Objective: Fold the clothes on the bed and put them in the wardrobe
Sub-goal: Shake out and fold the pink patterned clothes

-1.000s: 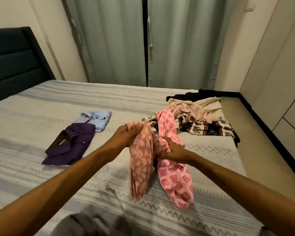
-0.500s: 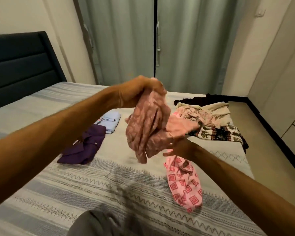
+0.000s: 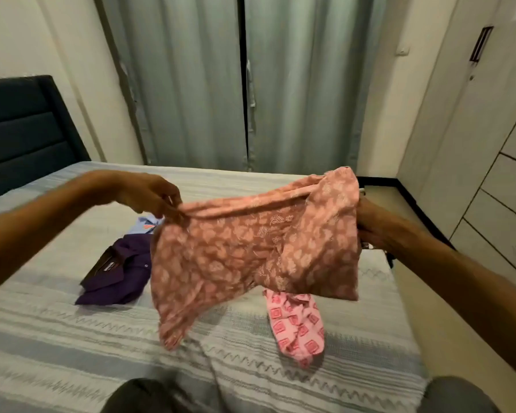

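Note:
A salmon-pink floral garment (image 3: 251, 251) hangs spread out in the air above the bed (image 3: 72, 338). My left hand (image 3: 149, 195) pinches its top left corner. My right hand (image 3: 373, 225) grips its right edge, with the fingers hidden behind the cloth. Below it on the bed lies a pink garment with red squares (image 3: 297, 323), crumpled. A folded purple shirt (image 3: 116, 272) and a folded light blue shirt (image 3: 145, 226) lie to the left. The held cloth hides the pile of unfolded clothes behind it.
The wardrobe (image 3: 489, 174) with drawers stands along the right wall, past a strip of floor. Grey-green curtains (image 3: 251, 84) hang behind the bed and a dark headboard (image 3: 21, 123) is at the left. My knees show at the bottom edge.
Both hands lifted the floral garment off the bed and pulled apart, stretching it open. The pink squared garment dropped from my right hand onto the bed.

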`<state>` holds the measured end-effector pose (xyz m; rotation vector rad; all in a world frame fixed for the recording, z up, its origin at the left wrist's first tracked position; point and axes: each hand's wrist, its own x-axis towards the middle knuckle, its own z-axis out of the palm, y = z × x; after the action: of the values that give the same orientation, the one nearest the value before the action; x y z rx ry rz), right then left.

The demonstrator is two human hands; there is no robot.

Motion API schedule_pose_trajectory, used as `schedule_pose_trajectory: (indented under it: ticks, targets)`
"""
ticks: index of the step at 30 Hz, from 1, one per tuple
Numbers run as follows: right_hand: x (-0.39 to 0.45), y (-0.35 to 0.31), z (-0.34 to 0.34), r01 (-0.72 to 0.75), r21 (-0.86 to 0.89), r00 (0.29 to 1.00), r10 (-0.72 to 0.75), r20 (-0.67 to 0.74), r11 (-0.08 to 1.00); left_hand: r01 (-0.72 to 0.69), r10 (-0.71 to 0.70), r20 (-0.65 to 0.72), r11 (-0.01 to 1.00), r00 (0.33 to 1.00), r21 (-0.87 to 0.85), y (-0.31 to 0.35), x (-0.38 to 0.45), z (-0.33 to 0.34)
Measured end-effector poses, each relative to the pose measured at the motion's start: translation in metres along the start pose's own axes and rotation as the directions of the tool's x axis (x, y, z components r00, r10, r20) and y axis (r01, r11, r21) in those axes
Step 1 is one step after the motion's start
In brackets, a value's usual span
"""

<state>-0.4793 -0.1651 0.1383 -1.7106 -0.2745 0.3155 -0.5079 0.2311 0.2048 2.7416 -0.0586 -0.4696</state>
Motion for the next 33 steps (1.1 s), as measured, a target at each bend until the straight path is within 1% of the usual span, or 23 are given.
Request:
schedule_pose_trajectory:
  ticks: [1, 2, 3, 4, 5, 6, 7, 8, 9, 10, 11, 14, 17, 18, 20, 22, 24, 26, 27, 28, 29, 32, 33]
  targets:
    - [-0.002, -0.012, -0.001, 0.120, -0.199, 0.993, -0.122, 0.003, 0.973, -0.061, 0.061, -0.047, 0.998, 0.997, 0.012, 0.018, -0.002, 0.014]
    - [-0.002, -0.022, 0.003, 0.164, -0.359, 0.984, -0.177, -0.003, 0.919, -0.151, 0.142, -0.092, 0.984, 0.985, -0.095, 0.039, 0.002, 0.026]
    - [-0.002, -0.031, 0.007, 0.199, -0.477, 0.976, -0.218, 0.015, 0.856, -0.252, 0.235, -0.099, 0.939, 0.967, -0.236, 0.064, 0.004, 0.046]
    - [-0.008, -0.036, -0.002, 0.205, -0.619, 0.966, -0.257, 0.004, 0.758, -0.349, 0.337, -0.098, 0.864, 0.936, -0.363, 0.106, 0.006, 0.067]
    - [-0.008, -0.042, 0.003, 0.188, -0.718, 0.963, -0.268, 0.002, 0.670, -0.419, 0.410, -0.118, 0.800, 0.904, -0.429, 0.131, 0.010, 0.081]
    - [-0.009, -0.047, 0.004, 0.195, -0.753, 0.954, -0.299, -0.003, 0.629, -0.497, 0.468, -0.178, 0.761, 0.866, -0.418, 0.155, 0.017, 0.091]
    - [-0.011, -0.057, 0.010, 0.206, -0.760, 0.951, -0.309, 0.007, 0.617, -0.567, 0.514, -0.240, 0.733, 0.823, -0.376, 0.170, 0.024, 0.095]
    - [-0.014, -0.063, -0.002, 0.206, -0.718, 0.956, -0.293, 0.004, 0.665, -0.630, 0.553, -0.303, 0.696, 0.776, -0.345, 0.189, 0.029, 0.098]
    - [-0.018, -0.072, -0.016, 0.184, -0.640, 0.971, -0.238, 0.003, 0.746, -0.656, 0.558, -0.346, 0.665, 0.754, -0.357, 0.201, 0.035, 0.098]
    - [-0.023, -0.077, -0.038, 0.144, -0.561, 0.986, -0.164, 0.016, 0.815, -0.672, 0.578, -0.343, 0.634, 0.740, -0.382, 0.213, 0.042, 0.096]
    - [-0.028, -0.079, -0.056, 0.114, -0.505, 0.993, -0.097, 0.060, 0.856, -0.679, 0.604, -0.314, 0.615, 0.733, -0.401, 0.220, 0.046, 0.091]
    - [-0.042, -0.069, -0.102, 0.020, -0.441, 0.987, 0.053, 0.153, 0.897, -0.698, 0.678, -0.215, 0.598, 0.703, -0.394, 0.242, 0.055, 0.078]
    - [-0.058, -0.051, -0.133, -0.091, -0.384, 0.943, 0.204, 0.265, 0.919, -0.708, 0.701, -0.200, 0.576, 0.685, -0.408, 0.251, 0.053, 0.065]
    - [-0.063, -0.045, -0.146, -0.105, -0.369, 0.928, 0.224, 0.297, 0.924, -0.708, 0.710, -0.189, 0.564, 0.679, -0.424, 0.251, 0.054, 0.060]
    - [-0.067, -0.037, -0.173, -0.101, -0.284, 0.928, 0.194, 0.320, 0.953, -0.686, 0.711, -0.134, 0.585, 0.691, -0.433, 0.243, 0.055, 0.051]
    - [-0.072, -0.039, -0.189, -0.088, -0.245, 0.933, 0.166, 0.320, 0.966, -0.650, 0.709, -0.024, 0.632, 0.705, -0.423, 0.236, 0.054, 0.049]
    - [-0.075, -0.044, -0.193, -0.034, -0.310, 0.950, 0.127, 0.284, 0.950, -0.637, 0.723, 0.078, 0.649, 0.686, -0.416, 0.237, 0.055, 0.052]
    - [-0.073, -0.052, -0.187, 0.110, -0.469, 0.976, -0.007, 0.216, 0.877, -0.692, 0.737, 0.098, 0.665, 0.669, -0.282, 0.242, 0.052, 0.052]
    - [-0.070, -0.057, -0.181, 0.191, -0.555, 0.976, -0.094, 0.198, 0.809, -0.708, 0.730, 0.075, 0.678, 0.679, -0.195, 0.245, 0.050, 0.053]
    - [-0.068, -0.063, -0.174, 0.259, -0.618, 0.965, -0.174, 0.195, 0.742, -0.727, 0.734, 0.023, 0.676, 0.678, -0.119, 0.250, 0.048, 0.053]
    - [-0.066, -0.069, -0.166, 0.308, -0.646, 0.951, -0.230, 0.206, 0.698, -0.751, 0.750, -0.042, 0.658, 0.660, -0.055, 0.255, 0.047, 0.055]
    - [-0.061, -0.085, -0.146, 0.395, -0.636, 0.917, -0.321, 0.236, 0.662, -0.776, 0.791, -0.222, 0.608, 0.570, 0.171, 0.272, 0.051, 0.058]
    - [-0.059, -0.090, -0.143, 0.407, -0.630, 0.912, -0.338, 0.234, 0.661, -0.767, 0.787, -0.272, 0.609, 0.554, 0.201, 0.274, 0.053, 0.054]
